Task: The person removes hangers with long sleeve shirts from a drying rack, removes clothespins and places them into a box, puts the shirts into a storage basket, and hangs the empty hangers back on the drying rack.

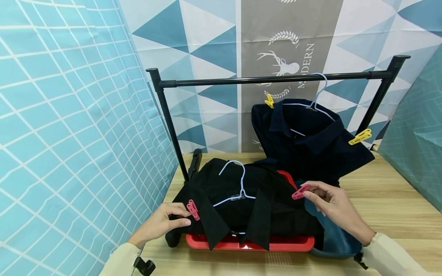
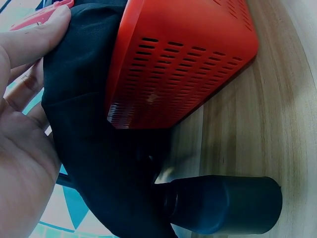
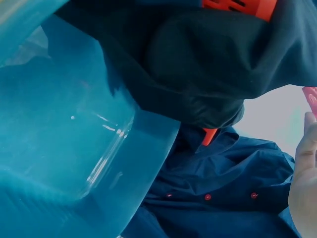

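A black shirt point(image 1: 286, 214) lies over a red basket point(image 1: 290, 245), with a pale blue hanger point(image 1: 243, 180) inside its collar. At the shirt's left shoulder, a pink clothespin point(image 1: 193, 209) is clipped on. My left hand point(image 1: 164, 222) pinches the shoulder cloth beside that clothespin; in the left wrist view the thumb lies over the black fabric point(image 2: 84, 74) and the fingers are behind it. My right hand point(image 1: 328, 201) pinches a second pink clothespin point(image 1: 300, 192) between thumb and fingertips, above the shirt's right shoulder.
A black rack point(image 1: 241, 81) spans the table point(image 1: 390, 199). From its bar hangs a dark navy shirt point(image 1: 310, 153) on another hanger point(image 1: 322, 86), with yellow clothespins point(image 1: 360, 137) at both shoulders. Under my right hand stands a blue basin point(image 1: 340, 239), right of the red basket.
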`<state>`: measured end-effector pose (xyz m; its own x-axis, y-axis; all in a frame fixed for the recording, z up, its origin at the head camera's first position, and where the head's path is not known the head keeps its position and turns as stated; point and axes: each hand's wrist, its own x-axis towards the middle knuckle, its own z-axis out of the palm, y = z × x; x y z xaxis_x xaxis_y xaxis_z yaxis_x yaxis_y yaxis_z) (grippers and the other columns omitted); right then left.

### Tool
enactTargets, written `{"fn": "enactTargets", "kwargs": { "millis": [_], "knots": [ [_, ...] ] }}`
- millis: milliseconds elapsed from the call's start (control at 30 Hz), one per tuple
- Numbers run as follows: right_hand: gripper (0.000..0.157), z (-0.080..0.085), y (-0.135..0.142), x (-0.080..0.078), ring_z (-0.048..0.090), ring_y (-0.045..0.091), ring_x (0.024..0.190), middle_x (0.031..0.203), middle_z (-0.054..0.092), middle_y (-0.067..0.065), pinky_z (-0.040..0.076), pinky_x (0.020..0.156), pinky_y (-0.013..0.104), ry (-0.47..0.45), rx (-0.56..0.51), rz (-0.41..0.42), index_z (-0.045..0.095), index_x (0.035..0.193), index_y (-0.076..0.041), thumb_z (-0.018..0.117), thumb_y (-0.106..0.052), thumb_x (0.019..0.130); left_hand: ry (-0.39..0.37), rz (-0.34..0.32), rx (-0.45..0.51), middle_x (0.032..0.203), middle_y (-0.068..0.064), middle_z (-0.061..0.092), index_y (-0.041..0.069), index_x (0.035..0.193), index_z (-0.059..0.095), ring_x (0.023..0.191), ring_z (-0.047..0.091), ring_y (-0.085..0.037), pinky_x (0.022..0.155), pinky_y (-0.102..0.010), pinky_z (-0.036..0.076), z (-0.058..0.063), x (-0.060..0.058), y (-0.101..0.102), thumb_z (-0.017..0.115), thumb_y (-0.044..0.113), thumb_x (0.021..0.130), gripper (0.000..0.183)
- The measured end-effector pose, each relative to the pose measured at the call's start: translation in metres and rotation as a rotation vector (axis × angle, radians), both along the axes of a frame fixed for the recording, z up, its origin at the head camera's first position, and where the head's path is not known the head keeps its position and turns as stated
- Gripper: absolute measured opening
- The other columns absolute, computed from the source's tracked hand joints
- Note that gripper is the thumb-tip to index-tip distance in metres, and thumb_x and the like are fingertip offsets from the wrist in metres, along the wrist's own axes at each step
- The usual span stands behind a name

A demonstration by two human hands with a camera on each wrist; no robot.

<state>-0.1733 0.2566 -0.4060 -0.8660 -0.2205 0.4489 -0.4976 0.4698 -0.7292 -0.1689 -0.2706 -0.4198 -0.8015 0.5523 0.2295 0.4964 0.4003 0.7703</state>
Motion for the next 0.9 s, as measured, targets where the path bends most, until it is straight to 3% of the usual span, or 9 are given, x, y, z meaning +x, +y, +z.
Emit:
{"fn": "enactTargets", "kwargs": {
  "millis": [400, 900],
  "knots": [
    [0.025, -0.011, 0.012, -0.006, 0.055, 0.02, 0.056, 0.073, 0.061, 0.014, 0.046, 0.05, 0.03, -0.086, 0.022, -0.069, 0.067, 0.127, -0.014, 0.065, -0.022, 0.104, 0.002, -0.015, 0.017, 0.101, 0.004, 0.073, 0.02, 0.107, 0.083, 0.093, 0.067, -0.016, 0.08, -0.032, 0.055, -0.002, -0.002, -0.002, 0.076, 0.017, 0.095, 0.014],
    [0.027, -0.023, 0.024, -0.012, 0.055, 0.017, 0.057, 0.079, 0.062, 0.014, 0.046, 0.05, 0.029, -0.084, 0.071, -0.127, 0.067, 0.128, -0.013, 0.065, -0.027, 0.104, -0.006, -0.007, 0.016, 0.099, 0.003, 0.073, 0.02, 0.106, 0.083, 0.092, 0.066, -0.016, 0.079, -0.031, 0.054, -0.003, -0.001, -0.002, 0.075, 0.017, 0.095, 0.013]
  ]
}}
